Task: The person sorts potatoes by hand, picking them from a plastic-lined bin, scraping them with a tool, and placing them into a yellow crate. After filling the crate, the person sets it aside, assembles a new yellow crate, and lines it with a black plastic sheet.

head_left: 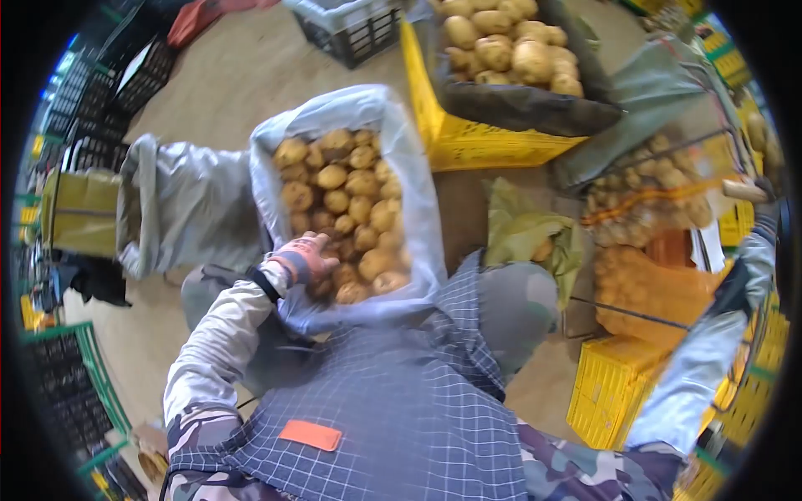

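My left hand (306, 256), in a reddish glove, rests on the near left side of the potatoes (359, 185), its fingers somewhat apart and slightly blurred. The potatoes fill a crate lined with a whitish plastic bag (424, 200), between my knees. Out at the far right, my right hand (763, 194) is closed round a pale potato (742, 190), beside a mesh bag of potatoes (652, 188).
A yellow crate (493, 149) with a dark liner holds larger potatoes ahead. A grey sack (200, 200) lies left of the lined crate. Orange mesh bags (643, 288) and another yellow crate (606, 388) are at right. Black crates (75, 376) line the left.
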Available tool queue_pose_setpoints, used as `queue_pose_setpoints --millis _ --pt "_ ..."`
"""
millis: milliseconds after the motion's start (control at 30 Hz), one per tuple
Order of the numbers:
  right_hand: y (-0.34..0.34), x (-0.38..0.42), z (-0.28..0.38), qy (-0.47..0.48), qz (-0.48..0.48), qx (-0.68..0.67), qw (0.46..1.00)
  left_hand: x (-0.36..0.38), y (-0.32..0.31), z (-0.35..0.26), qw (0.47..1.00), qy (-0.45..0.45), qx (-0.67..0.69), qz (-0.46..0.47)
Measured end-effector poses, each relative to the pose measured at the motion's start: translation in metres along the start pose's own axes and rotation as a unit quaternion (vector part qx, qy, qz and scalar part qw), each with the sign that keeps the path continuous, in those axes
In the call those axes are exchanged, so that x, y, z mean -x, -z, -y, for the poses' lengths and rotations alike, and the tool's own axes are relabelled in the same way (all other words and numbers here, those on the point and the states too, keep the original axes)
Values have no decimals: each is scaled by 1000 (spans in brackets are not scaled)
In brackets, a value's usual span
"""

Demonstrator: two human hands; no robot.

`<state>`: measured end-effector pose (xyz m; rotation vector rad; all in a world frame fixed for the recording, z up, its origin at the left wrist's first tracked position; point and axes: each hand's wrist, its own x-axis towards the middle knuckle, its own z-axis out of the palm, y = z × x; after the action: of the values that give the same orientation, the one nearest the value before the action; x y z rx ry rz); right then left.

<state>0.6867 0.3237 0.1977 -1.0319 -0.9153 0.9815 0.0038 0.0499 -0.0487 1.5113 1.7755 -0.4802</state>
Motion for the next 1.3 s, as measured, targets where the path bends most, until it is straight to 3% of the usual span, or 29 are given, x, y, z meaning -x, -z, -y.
queue_pose_setpoints --millis 100,200,233,333,367,433,500,567,667,700,733,767,800,833,900,933,967,1033,1133,1167,1233,1300 --pt "4 -25 9 5 22 33 999 8 -7 -21 992 71 -59 83" --pt "-13 -20 -5 -6 122 33 992 -12 -36 -19 997 -55 -19 -58" --pt "-27 -8 -14 -16 168 24 985 -19 -39 -24 986 -129 -60 -87" --pt "-87 61 -61 -66 283 12 957 -49 -51 -49 973 -189 -132 -6" --pt "-115 93 -82 -95 239 68 964 -66 -72 -44 971 -191 -141 -10" --pt "-164 149 -110 -100 257 66 959 -104 -118 -39 967 -199 -154 -22" --pt "-207 193 -115 -142 268 36 952 -107 -105 -53 979 -165 -115 35" --pt "-232 219 -129 -216 290 -85 928 -101 -91 -58 982 -152 -99 55" --pt "-265 252 -134 -249 310 -66 915 -80 -52 -60 990 -72 -39 118" --pt "-274 261 -137 -254 314 -48 914 -80 -62 -34 994 -107 -4 19" --pt "-281 267 -139 -259 317 -29 912 -59 -27 -35 995 -48 70 54" --pt "-289 271 -140 -264 333 33 905 -51 -15 -24 984 -55 164 44" --pt "-296 275 -140 -267 348 95 894 -44 -7 -4 964 -62 258 33" --pt "-303 278 -141 -267 363 157 879 -34 3 15 919 -147 360 62" --pt "-308 288 -167 -80 409 266 869 -2 25 18 723 -142 661 144" --pt "-312 292 -176 16 423 317 849 14 36 16 679 -155 697 169" --pt "-320 295 -175 -12 446 401 800 27 44 17 632 -169 731 195" --pt "-333 313 -177 35 459 485 743 27 39 29 476 -204 806 286" --pt "-346 330 -193 45 501 547 669 50 32 -6 406 -151 893 121" --pt "-353 335 -194 40 514 557 651 43 21 4 360 -225 887 181" --pt "-365 345 -200 24 531 590 608 44 18 0 352 -224 894 163" --pt "-376 358 -201 25 544 615 570 43 17 1 308 -232 907 170"
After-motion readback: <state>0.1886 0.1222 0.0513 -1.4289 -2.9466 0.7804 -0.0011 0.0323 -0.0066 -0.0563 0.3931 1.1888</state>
